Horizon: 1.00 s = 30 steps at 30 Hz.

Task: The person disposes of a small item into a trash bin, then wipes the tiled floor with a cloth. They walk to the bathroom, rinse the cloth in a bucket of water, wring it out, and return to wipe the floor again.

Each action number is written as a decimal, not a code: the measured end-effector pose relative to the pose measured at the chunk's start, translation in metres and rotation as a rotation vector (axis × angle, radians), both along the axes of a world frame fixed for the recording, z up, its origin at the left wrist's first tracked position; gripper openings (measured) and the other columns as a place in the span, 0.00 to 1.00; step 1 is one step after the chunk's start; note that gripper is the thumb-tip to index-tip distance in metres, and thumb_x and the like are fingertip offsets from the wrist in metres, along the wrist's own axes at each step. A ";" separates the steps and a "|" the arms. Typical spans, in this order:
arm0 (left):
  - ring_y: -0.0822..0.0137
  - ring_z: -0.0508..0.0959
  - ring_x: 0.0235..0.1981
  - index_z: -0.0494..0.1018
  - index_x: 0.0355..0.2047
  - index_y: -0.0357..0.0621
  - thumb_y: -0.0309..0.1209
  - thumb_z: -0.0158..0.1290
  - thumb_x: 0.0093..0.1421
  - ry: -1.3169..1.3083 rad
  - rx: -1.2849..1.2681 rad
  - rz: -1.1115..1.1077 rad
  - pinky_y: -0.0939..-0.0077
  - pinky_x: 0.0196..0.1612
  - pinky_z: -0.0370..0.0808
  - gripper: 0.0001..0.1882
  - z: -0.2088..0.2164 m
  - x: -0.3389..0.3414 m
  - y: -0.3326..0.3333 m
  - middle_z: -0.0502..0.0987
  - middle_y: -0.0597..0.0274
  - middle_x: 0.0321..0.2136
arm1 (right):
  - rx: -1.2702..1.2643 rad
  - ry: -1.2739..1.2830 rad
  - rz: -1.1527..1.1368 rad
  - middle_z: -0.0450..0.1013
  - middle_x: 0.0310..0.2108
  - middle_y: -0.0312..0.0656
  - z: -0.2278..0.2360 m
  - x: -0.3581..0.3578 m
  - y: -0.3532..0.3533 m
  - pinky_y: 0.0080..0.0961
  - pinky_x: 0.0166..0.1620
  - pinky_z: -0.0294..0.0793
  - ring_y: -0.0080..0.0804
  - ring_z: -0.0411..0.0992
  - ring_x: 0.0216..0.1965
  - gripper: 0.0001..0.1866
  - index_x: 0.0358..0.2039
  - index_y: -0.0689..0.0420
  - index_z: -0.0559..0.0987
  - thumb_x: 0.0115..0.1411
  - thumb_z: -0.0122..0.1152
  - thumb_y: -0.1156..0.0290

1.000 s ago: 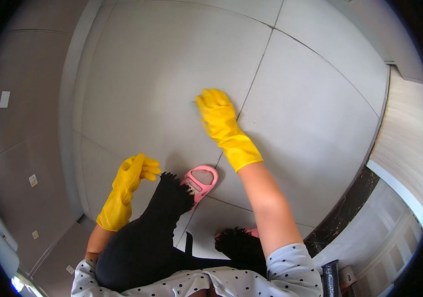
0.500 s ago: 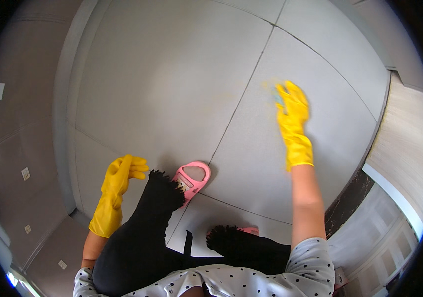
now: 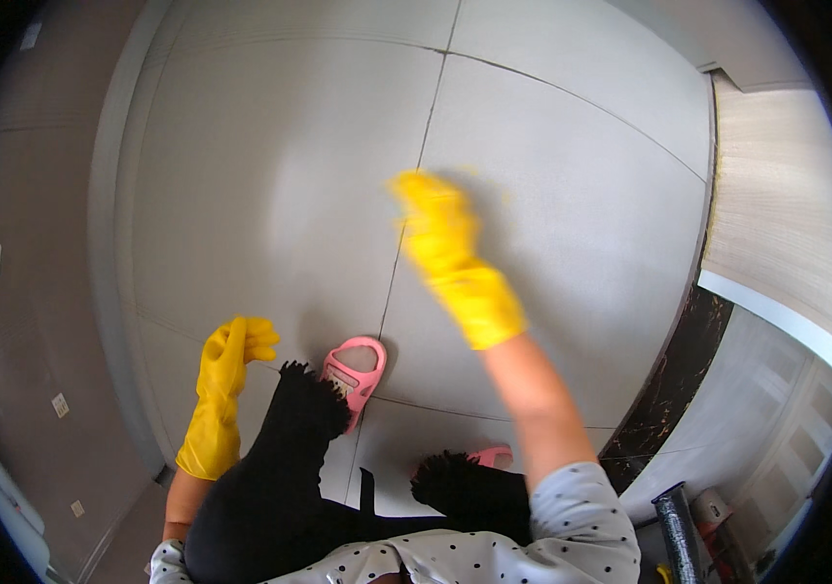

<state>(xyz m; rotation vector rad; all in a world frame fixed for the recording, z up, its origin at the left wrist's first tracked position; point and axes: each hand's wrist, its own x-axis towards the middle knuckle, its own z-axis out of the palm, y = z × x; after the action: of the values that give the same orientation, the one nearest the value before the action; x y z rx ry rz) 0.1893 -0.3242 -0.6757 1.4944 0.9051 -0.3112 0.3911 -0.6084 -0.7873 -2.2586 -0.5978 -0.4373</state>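
Yellow rubber gloves cover both of my hands. My right hand (image 3: 440, 224) is stretched forward over the grey tiled floor (image 3: 562, 214), palm side down beside a tile joint. Motion smears its fingers, which look bent and closed; whatever lies beneath them is hidden now, though half a second ago a bit of something blue-green showed at the fingertips. Faint yellow specks or smears appear near this hand. At the lower left, beside my bent knee, my left hand (image 3: 231, 352) hangs with its fingers stretched out and nothing in them.
A pink slipper (image 3: 365, 358) is on my left foot; the other slipper (image 3: 491, 456) shows only partly. A brown wall (image 3: 36, 292) runs along the left. To the right stand a light wood panel (image 3: 771, 195) and dark marbled edging (image 3: 679, 365). A dark roll (image 3: 679, 530) stands lower right.
My right hand has swept left across the floor, from the right-hand tile to the joint. My left hand keeps nearly the same pose. The view has shifted somewhat to the right.
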 end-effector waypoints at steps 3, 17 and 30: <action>0.59 0.82 0.36 0.73 0.44 0.29 0.39 0.42 0.71 -0.020 -0.018 -0.021 0.69 0.37 0.79 0.21 -0.001 0.011 -0.015 0.80 0.49 0.38 | -0.250 0.107 0.341 0.78 0.40 0.41 -0.026 -0.032 0.120 0.38 0.47 0.74 0.40 0.75 0.44 0.12 0.38 0.51 0.81 0.54 0.55 0.67; 0.60 0.81 0.36 0.73 0.43 0.32 0.40 0.43 0.71 -0.016 0.056 -0.029 0.69 0.38 0.79 0.20 -0.006 0.013 -0.012 0.79 0.50 0.38 | -0.225 -0.051 -0.631 0.79 0.40 0.45 -0.054 0.035 -0.252 0.36 0.52 0.73 0.44 0.76 0.44 0.13 0.41 0.54 0.82 0.52 0.63 0.74; 0.60 0.81 0.36 0.73 0.43 0.29 0.40 0.43 0.71 -0.138 0.117 -0.164 0.69 0.39 0.79 0.21 -0.007 0.059 -0.082 0.79 0.51 0.38 | -0.069 -0.084 0.182 0.77 0.39 0.41 -0.034 -0.086 -0.022 0.38 0.50 0.73 0.39 0.75 0.43 0.08 0.33 0.51 0.81 0.54 0.56 0.69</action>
<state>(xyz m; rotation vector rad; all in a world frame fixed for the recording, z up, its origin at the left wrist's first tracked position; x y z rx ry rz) 0.2488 -0.4059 -0.6824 1.6813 0.7028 -0.2742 0.3055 -0.6304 -0.8212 -2.2349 -0.8660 -0.4276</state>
